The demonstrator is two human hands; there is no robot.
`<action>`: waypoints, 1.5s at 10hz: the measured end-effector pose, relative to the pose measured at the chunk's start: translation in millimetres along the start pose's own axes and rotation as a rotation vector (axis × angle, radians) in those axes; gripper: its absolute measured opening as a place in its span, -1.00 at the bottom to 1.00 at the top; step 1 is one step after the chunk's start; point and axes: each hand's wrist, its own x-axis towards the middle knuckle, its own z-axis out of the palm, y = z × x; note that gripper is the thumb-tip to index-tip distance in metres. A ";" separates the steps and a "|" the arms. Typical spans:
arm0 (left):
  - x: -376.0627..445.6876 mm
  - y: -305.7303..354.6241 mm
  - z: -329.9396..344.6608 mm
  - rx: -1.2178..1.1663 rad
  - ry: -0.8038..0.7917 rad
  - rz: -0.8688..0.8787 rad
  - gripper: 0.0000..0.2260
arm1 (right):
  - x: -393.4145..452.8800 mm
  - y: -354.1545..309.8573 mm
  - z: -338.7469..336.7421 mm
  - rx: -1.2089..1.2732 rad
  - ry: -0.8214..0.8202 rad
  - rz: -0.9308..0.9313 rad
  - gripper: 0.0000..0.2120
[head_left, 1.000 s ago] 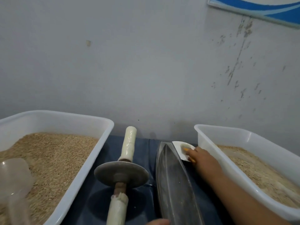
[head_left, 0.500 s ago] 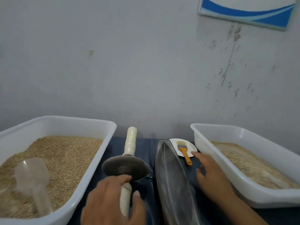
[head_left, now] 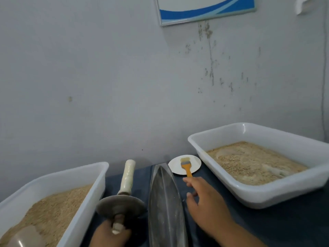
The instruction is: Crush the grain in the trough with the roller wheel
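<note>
Head view: my left hand (head_left: 111,234) grips the near handle of the roller wheel (head_left: 121,205), lying on the bench (head_left: 267,229) just left of the trough (head_left: 165,202); right hand (head_left: 204,200) is relaxed and holds nothing, beside the trough. Risk: trough looks grainless, and a one-handed lift could tip the wheel.

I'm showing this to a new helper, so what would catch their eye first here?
Probably the two white tubs of grain, one at left and one at right. Between them lies the metal trough, with the roller wheel beside it, its near handle gripped by the left hand.
</note>
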 end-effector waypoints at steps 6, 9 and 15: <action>28.7 59.9 15.7 0.830 0.049 0.634 -0.76 | 11.5 -10.9 -12.5 1.293 0.312 0.524 -0.72; 46.3 58.3 20.1 0.900 0.051 0.714 -0.63 | 6.9 -2.4 -3.5 1.355 0.334 0.717 -0.83; 58.4 56.1 25.2 0.995 -0.183 0.628 -0.42 | 10.5 16.1 7.9 1.318 0.366 0.819 -0.62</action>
